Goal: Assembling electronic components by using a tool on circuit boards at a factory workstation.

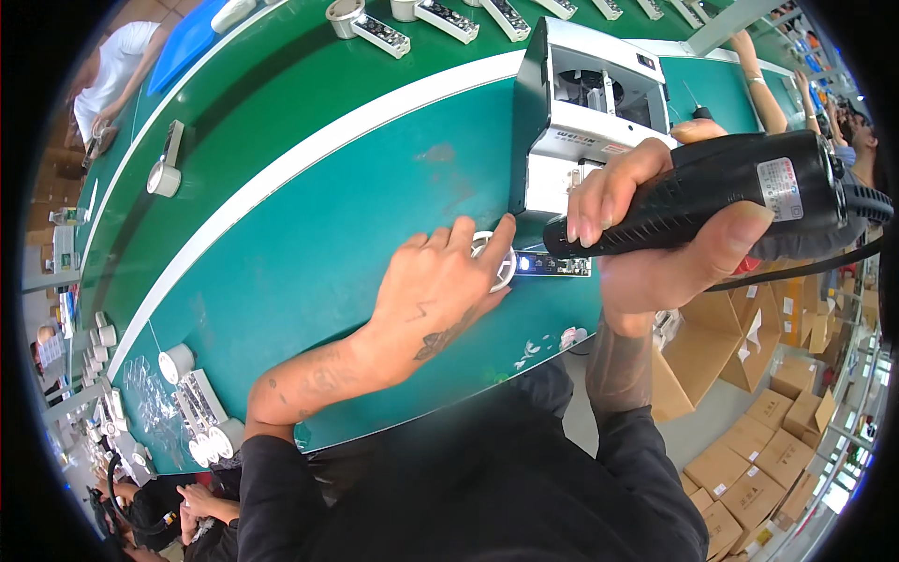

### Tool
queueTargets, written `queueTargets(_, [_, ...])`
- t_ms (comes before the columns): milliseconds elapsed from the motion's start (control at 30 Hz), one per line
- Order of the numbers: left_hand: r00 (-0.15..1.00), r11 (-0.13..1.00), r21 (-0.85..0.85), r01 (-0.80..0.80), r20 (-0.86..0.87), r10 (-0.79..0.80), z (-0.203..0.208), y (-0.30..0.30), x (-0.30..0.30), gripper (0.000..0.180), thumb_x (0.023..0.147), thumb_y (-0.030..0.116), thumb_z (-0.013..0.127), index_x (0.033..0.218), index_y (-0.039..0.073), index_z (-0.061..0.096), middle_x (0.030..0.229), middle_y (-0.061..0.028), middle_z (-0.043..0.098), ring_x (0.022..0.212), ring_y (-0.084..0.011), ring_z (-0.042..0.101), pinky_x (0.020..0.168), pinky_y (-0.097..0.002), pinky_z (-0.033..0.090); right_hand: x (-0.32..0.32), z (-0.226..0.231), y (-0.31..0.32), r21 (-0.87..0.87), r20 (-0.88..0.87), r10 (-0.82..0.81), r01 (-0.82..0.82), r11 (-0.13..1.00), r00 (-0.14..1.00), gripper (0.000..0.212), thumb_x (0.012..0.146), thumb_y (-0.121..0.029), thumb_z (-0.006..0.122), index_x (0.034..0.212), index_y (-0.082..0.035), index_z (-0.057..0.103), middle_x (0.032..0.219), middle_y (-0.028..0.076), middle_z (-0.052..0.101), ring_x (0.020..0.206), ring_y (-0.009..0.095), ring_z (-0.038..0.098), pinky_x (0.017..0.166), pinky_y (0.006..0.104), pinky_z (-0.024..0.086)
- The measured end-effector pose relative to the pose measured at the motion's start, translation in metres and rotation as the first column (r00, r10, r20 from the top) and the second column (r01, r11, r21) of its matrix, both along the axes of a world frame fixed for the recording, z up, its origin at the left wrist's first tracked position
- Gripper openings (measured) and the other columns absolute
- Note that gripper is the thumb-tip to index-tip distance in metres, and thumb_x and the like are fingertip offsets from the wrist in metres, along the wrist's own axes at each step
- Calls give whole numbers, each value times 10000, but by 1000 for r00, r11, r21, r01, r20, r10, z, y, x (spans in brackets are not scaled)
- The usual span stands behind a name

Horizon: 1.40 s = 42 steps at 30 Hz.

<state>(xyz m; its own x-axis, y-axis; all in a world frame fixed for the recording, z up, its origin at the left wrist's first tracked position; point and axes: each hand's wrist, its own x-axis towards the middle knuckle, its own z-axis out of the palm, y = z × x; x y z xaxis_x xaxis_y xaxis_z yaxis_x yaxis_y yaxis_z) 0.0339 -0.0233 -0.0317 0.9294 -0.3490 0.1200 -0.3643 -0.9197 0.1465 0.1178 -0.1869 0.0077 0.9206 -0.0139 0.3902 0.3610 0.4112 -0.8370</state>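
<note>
My right hand [655,239] grips a black electric screwdriver [740,192] with a ribbed handle and a cable running off to the right. Its tip points at a small circuit strip [557,265] with a lit blue-white spot, lying on the green table [309,234]. My left hand [440,281] presses down on a round white ring-shaped part [493,255] joined to that strip, fingers spread over it. Just behind them stands a white box-shaped machine [581,103] with a dark side panel.
A white stripe edges the green conveyor belt [272,94], which carries several white round parts with strips. More such parts [201,412] lie at the lower left by another person's hands. Cardboard boxes [758,450] stack on the floor at right. Other people work at the far ends.
</note>
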Motion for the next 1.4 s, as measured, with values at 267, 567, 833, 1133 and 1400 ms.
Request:
queueTargets(267, [999, 1000, -13, -2, -33, 1, -7, 11, -2, 663, 838, 349, 861, 1400, 67, 648, 936, -92, 623, 826, -217, 709, 712, -353, 557, 1, -14, 9, -21, -2, 36, -36, 999, 999, 851, 986, -864, 414, 1327, -84, 438, 632, 93, 480, 450, 206, 468, 449, 357, 454])
queueTargets(567, [999, 999, -40, 23, -35, -25, -1, 13, -12, 696, 854, 370, 849, 1434, 70, 609, 930, -88, 607, 836, -228, 703, 723, -361, 552, -23, -1, 22, -233, 79, 13, 6, 973, 997, 801, 943, -749, 670, 1128, 4, 468, 687, 118, 577, 528, 194, 582, 493, 315, 503])
queueTargets(833, [1000, 1000, -2, 21, -4, -22, -2, 4, -11, 690, 845, 371, 858, 1418, 69, 621, 941, -84, 621, 835, -214, 714, 713, -346, 559, -15, 4, -4, -125, 60, 251, -243, 962, 966, 908, 867, -823, 701, 1215, -5, 518, 665, 111, 580, 538, 210, 612, 491, 346, 531])
queueTargets(1133, [999, 1000, -4, 27, -17, -27, 3, -1, -6, 684, 816, 347, 885, 1390, 60, 648, 924, -78, 626, 809, -205, 713, 700, -343, 565, 33, 37, -36, -356, 307, -141, 251, 900, 941, 902, 976, -870, 431, 1391, -71, 472, 697, 92, 507, 521, 204, 538, 485, 374, 470])
queueTargets(1400, [999, 1000, -17, 18, -26, -18, 1, 0, -6, 682, 819, 348, 881, 1393, 63, 648, 925, -76, 622, 826, -205, 716, 702, -342, 560, 11, 24, -28, -278, 150, -61, 102, 955, 987, 838, 999, -822, 463, 1327, -50, 479, 637, 89, 471, 467, 197, 475, 477, 350, 449])
